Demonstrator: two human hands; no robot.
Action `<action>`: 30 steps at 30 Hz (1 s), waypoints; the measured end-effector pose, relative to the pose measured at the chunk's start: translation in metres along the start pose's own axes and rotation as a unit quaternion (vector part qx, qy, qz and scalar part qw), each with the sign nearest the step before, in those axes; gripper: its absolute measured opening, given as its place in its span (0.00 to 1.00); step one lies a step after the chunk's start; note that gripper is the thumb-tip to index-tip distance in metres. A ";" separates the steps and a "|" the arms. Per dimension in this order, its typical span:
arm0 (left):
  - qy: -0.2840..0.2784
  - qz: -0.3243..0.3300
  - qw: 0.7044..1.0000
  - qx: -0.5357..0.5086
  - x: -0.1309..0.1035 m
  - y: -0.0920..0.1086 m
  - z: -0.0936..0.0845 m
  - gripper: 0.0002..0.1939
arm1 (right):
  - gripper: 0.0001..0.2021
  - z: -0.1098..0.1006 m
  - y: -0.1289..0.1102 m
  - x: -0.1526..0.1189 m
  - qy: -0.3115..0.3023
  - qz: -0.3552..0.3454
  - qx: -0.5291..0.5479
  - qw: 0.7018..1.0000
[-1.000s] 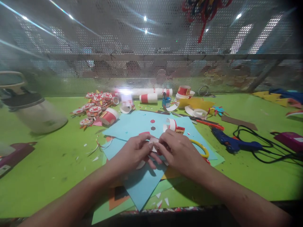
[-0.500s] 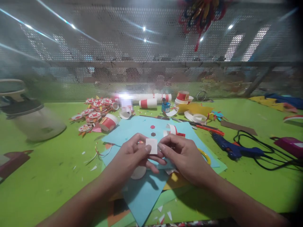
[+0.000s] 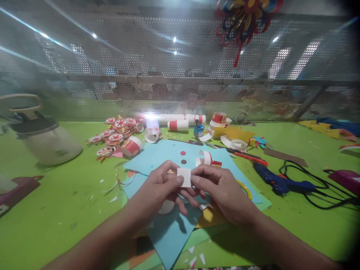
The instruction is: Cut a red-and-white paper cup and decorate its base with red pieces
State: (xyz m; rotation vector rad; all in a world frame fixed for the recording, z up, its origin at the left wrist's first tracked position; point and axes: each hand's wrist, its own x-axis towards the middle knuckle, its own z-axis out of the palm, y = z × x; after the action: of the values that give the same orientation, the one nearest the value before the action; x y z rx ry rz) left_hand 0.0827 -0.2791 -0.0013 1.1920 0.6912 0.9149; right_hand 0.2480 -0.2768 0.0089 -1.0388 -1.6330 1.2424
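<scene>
A small white square of paper (image 3: pixel 184 177) is held up between my two hands in the middle of the view. My left hand (image 3: pixel 165 185) pinches its left side between thumb and fingers, the lower fingers spread beneath. At the right edge, my right hand (image 3: pixel 216 185) grips the same square with thumb and forefinger. Sheets of light blue paper (image 3: pixel 165 150) lie below, with a red hexagon (image 3: pixel 183 153) and a dark hexagon (image 3: pixel 183 162) on them. Just behind my right hand stands a cut ring of paper cup (image 3: pixel 205 156). A white disc (image 3: pixel 166 207) is partly hidden under my left hand.
Several red-and-white paper discs (image 3: pixel 115 138) are piled at back left, near a cut paper cup (image 3: pixel 132 146). A blue glue gun (image 3: pixel 277 179) with a black cord lies right. Yellow scissor handles (image 3: pixel 245 189) show beside my right hand. A large container (image 3: pixel 50 142) stands left.
The view has shifted slightly. My right fingers have closed onto the square's right edge, and a faint crease or line now shows on the paper.
</scene>
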 end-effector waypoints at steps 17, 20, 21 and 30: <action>0.029 -0.008 0.999 0.025 0.001 0.001 0.005 0.13 | 0.11 0.002 0.015 0.005 0.049 -0.027 -0.063 0.996; 0.063 -0.004 0.997 0.039 0.001 -0.001 0.004 0.10 | 0.10 0.000 0.017 0.005 0.084 -0.073 -0.129 0.985; 0.069 -0.005 0.997 0.045 0.001 -0.001 0.004 0.09 | 0.10 0.000 0.018 0.005 0.099 -0.097 -0.156 0.978; 0.083 -0.011 0.983 0.161 0.002 -0.008 0.000 0.06 | 0.11 0.007 0.024 -0.003 0.099 -0.311 -0.396 0.858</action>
State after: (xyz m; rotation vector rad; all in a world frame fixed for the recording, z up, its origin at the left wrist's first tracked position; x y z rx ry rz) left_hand 0.0858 -0.2784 -0.0094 1.3986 1.0154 0.9129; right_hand 0.2452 -0.2775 -0.0166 -0.9169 -2.1188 -0.0034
